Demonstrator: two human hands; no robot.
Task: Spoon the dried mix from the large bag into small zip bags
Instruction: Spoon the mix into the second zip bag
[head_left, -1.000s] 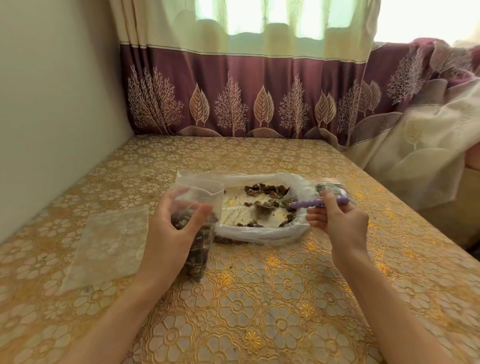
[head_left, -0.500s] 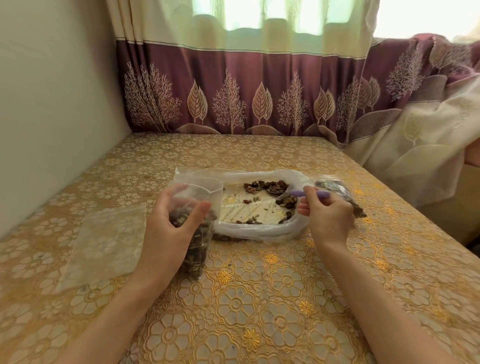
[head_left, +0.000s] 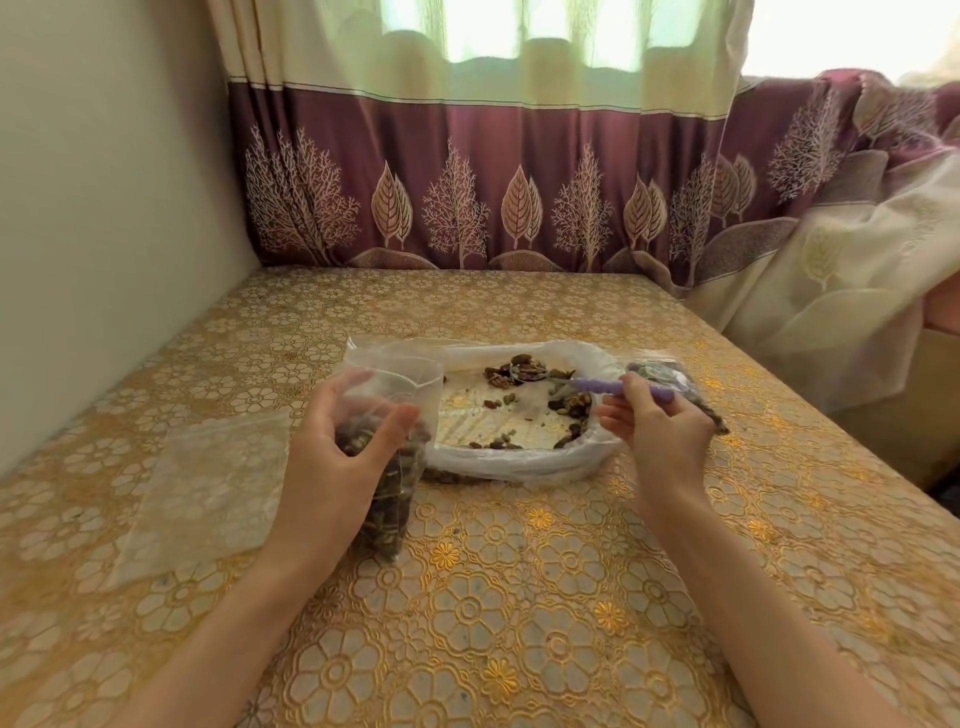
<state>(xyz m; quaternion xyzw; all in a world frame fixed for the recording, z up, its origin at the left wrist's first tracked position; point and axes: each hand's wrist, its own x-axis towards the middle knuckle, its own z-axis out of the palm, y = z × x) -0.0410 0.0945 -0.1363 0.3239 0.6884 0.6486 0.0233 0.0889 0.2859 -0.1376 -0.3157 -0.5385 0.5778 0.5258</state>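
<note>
Bags and a spoon are spread on a table (head_left: 519, 623) with a gold flower cloth. Near the left edge, an empty flat zip bag (head_left: 208, 488) is seen lying on the cloth. Just to its right, a small zip bag (head_left: 387, 441) is held upright by the left hand (head_left: 332, 467). The fingers and thumb are curled round it, and its mouth is kept open at the top. It is already partly filled with dried mix (head_left: 384, 499).

Next comes the large bag (head_left: 519, 457), laid open near the middle of the table. Only a little mix is left inside, in small heaps by the far and right sides. A purple spoon (head_left: 613, 385) is pinched by the right hand (head_left: 660, 431), and its bowl is dipped into the mix at the far right of the large bag. Behind that hand, toward the right edge, another small bag with mix in it (head_left: 670, 379) is seen.

Some things could go wrong. Bits could be dropped on the cloth while the spoon is carried across to the small bag. The soft mouth of the small bag could fold shut, and the mix would be spilled. The bag could also be tipped if it is squeezed too hard.

No brand, label or writing can be read anywhere.
</note>
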